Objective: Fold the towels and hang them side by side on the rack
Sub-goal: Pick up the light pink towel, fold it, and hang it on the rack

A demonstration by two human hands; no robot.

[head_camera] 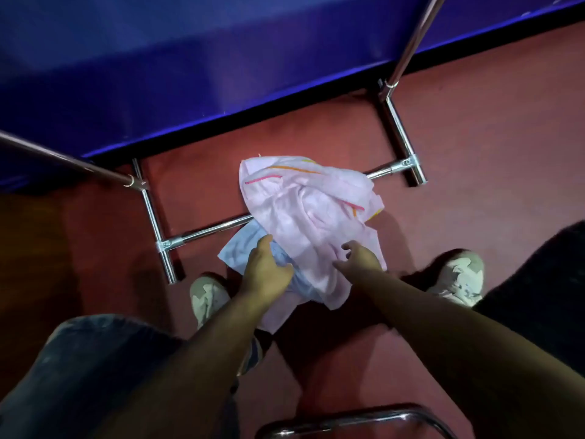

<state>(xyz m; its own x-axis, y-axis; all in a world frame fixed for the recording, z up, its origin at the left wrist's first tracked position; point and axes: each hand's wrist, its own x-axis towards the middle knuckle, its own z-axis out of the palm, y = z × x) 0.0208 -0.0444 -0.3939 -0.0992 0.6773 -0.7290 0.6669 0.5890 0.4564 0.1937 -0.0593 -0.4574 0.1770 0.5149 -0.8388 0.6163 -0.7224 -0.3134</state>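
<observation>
A crumpled pink towel point(311, 213) with orange and pink stripes lies in a heap on the red floor, draped over the low cross bar of a chrome rack point(205, 231). A light blue towel point(242, 248) pokes out from under its left side. My left hand point(266, 269) rests on the blue towel at the heap's near left edge, fingers curled onto the cloth. My right hand point(359, 259) hovers over the pink towel's near edge with fingers spread and holds nothing. The rack's two uprights point(411, 42) rise toward the camera at left and right.
A dark blue wall panel point(190, 74) runs along the far side behind the rack. My two pale shoes point(207, 297) stand on the red floor point(474, 137) either side of the heap. A curved chrome tube point(364, 418) sits at the bottom edge near me.
</observation>
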